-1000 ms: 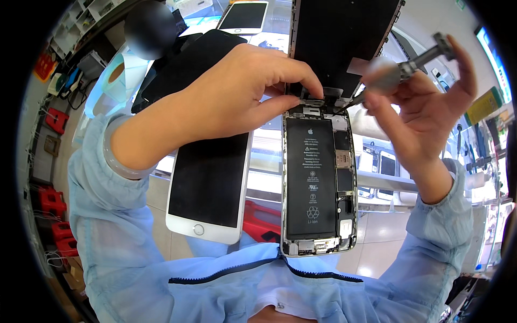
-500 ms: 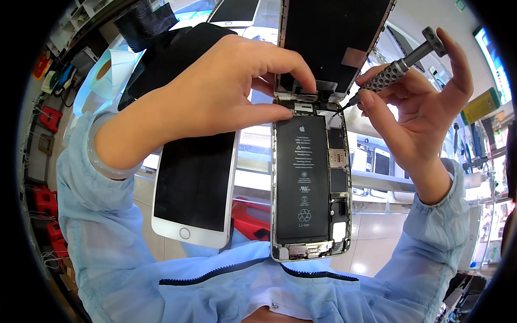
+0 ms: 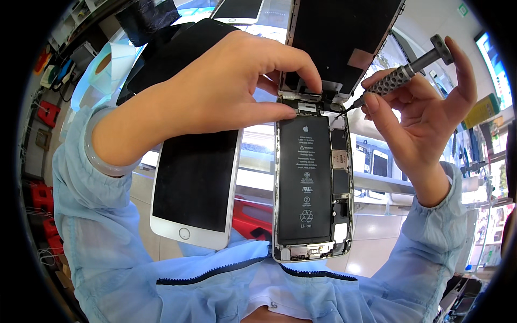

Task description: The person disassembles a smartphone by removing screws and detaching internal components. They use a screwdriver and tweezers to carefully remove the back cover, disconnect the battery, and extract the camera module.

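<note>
An opened smartphone (image 3: 342, 207) stands in the middle with its black battery (image 3: 304, 177) and inner boards bare. Its display panel (image 3: 334, 37) is lifted up beyond the far end of the body. My left hand (image 3: 231, 81) is closed there, index finger against the panel's lower edge and thumb at the body's top left corner. My right hand (image 3: 425, 118) grips a grey screwdriver (image 3: 392, 81) with a dimpled handle, one finger resting on its end cap. The driver's tip reaches the metal plate at the body's upper right; any screw there is too small to make out.
A white phone (image 3: 196, 188) with a dark screen lies left of the opened one. Black flat items (image 3: 183, 51) and a roll of pale tape (image 3: 102, 64) are at the far left. Another white phone (image 3: 237, 11) lies at the back. Below is a red object (image 3: 252, 219).
The view has shifted slightly, so the opened phone appears a little farther right. My left hand keeps its hold, and the screwdriver tip stays at the upper right plate.
</note>
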Demonstrator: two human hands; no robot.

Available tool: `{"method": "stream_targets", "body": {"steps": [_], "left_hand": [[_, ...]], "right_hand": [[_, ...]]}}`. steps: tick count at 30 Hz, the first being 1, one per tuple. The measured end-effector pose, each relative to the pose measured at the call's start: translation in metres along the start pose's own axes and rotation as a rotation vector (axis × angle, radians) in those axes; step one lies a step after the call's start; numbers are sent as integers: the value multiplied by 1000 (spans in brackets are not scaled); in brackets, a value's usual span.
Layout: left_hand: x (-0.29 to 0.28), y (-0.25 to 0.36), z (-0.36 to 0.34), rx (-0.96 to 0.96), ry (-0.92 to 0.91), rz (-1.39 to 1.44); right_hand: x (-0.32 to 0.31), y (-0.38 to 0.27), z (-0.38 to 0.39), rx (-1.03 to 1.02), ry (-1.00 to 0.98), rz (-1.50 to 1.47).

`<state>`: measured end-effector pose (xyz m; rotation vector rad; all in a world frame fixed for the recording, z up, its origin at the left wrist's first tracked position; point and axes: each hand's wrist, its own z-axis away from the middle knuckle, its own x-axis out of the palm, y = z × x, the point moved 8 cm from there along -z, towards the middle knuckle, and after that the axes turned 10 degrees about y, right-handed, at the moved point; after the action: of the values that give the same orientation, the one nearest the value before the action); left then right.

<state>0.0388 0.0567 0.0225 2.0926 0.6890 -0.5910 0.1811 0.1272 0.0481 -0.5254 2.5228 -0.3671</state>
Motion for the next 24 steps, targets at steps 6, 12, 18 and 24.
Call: {"method": "stream_targets", "body": {"steps": [6, 12, 18, 24], "left_hand": [[2, -1, -1, -10, -9, -2], [1, -2, 0, -30, -2, 9], [0, -2, 1, -24, -3, -12], [0, -3, 2, -21, 4, -9]], "right_hand": [[-2, 1, 1, 26, 8, -42], [-1, -1, 1, 20, -7, -10], [-1, 0, 2, 64, 19, -11], [0, 1, 2, 65, 9, -5]]}}
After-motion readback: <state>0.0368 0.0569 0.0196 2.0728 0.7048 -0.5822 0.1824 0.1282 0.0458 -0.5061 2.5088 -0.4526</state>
